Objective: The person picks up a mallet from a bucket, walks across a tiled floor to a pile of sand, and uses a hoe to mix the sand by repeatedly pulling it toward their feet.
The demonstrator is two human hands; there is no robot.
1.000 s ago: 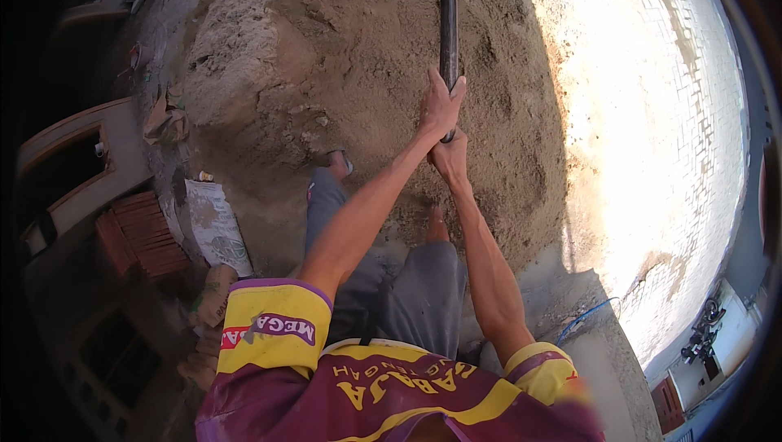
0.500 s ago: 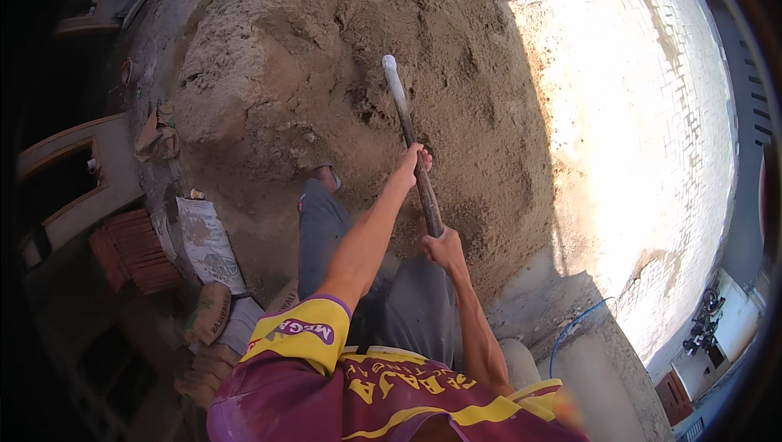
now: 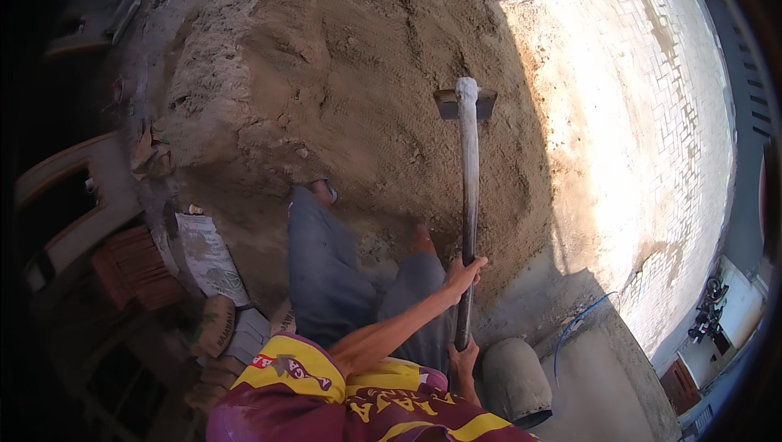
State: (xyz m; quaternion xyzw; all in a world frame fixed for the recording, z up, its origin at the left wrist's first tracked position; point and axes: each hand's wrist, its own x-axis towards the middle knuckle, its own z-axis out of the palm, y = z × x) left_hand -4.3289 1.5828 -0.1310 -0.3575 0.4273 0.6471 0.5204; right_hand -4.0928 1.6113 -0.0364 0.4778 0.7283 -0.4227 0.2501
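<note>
PLACE: outdoor building site | GROUND: broad sand heap [image 3: 366, 100], centre; sunlit block paving [image 3: 680, 124], right | TOOL: long-handled hoe [image 3: 470, 157], centre | MATERIALS: white sack [image 3: 208, 250] and brown sack [image 3: 215, 324], left | VESSEL: grey bucket [image 3: 516, 373], near right | SURROUNDINGS: framed opening [image 3: 106, 193] in building, left; blue line [image 3: 580, 317] and parked motorbike [image 3: 707, 312], right

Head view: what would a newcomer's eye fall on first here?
Probably the long-handled hoe right of centre, its blade over the brown sandy heap, with the left hand gripping above the right hand near the handle's lower end. Next come the glaring sunlit paving down the right side and the maroon-and-yellow shirt at the bottom.
</note>
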